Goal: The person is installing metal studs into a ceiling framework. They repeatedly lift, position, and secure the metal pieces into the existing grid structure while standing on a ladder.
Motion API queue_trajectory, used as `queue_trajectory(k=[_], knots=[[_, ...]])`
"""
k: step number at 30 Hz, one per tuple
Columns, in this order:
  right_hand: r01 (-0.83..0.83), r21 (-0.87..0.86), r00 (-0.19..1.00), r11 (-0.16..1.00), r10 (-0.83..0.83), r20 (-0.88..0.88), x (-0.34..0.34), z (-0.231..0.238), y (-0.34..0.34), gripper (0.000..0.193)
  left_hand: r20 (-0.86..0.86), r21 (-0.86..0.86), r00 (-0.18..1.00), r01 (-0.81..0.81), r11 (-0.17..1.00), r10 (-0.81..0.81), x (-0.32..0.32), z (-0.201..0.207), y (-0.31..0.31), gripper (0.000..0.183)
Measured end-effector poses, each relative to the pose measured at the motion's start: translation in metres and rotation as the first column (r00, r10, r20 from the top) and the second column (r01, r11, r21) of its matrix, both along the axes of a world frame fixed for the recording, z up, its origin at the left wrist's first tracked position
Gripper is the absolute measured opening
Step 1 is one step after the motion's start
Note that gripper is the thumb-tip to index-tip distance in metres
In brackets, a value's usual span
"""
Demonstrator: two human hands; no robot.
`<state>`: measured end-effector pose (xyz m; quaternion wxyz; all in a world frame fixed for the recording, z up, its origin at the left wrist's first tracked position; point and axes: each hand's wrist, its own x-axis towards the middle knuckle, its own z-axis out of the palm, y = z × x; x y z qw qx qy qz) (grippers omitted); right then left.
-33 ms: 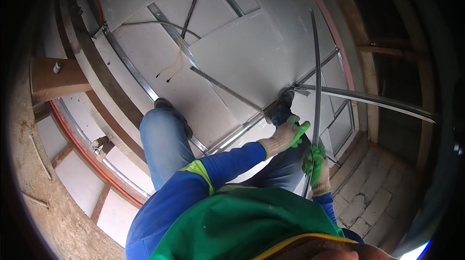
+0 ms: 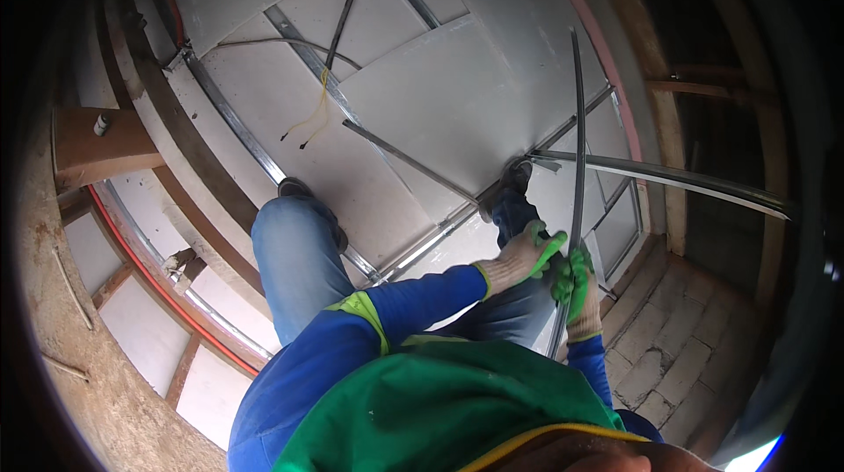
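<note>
A long, thin metal channel (image 2: pixel 579 138) stands out in front of me, running from beside my lap away over the panels. My right hand (image 2: pixel 576 286), in a white knit glove with green coating, is closed round its lower part. Just left of the channel is my left hand (image 2: pixel 527 257), gloved the same way. Its green fingers are apart and hold nothing that I can see; whether a fingertip touches the channel cannot be told. Both hands are above my right leg (image 2: pixel 519 307). The channel's near end passes down beside my green top (image 2: pixel 457 402).
Grey-white panels (image 2: pixel 422 94) on metal rails (image 2: pixel 233 112) lie under my feet. Another metal channel (image 2: pixel 686 179) juts out at the right. A loose strip (image 2: pixel 409 157), yellow wires (image 2: pixel 320 112), wooden beams (image 2: pixel 180 129), an orange-red conduit (image 2: pixel 158 283) and brickwork (image 2: pixel 659 366) surround me.
The channel's far tip has shifted slightly nearer and to the right. My right hand has moved a little farther from me, and my left hand has come slightly nearer to it.
</note>
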<state>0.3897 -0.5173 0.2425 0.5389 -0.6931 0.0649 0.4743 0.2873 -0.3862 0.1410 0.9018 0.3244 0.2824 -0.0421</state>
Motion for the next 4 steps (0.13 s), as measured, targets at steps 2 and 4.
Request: queue_trajectory(k=[2, 4], knots=[[-0.098, 0.009, 0.973, 0.995, 0.094, 0.21, 0.048, -0.053, 0.017, 0.008, 0.166, 0.07, 0.985, 0.036, 0.997, -0.047, 0.026, -0.045, -0.074, 0.084], [-0.004, 0.049, 0.998, 0.999, 0.007, -0.067, 0.087, -0.074, 0.026, 0.006, 0.167, 0.099, 0.972, 0.152, 0.983, -0.167, 0.026, -0.032, -0.079, 0.083]])
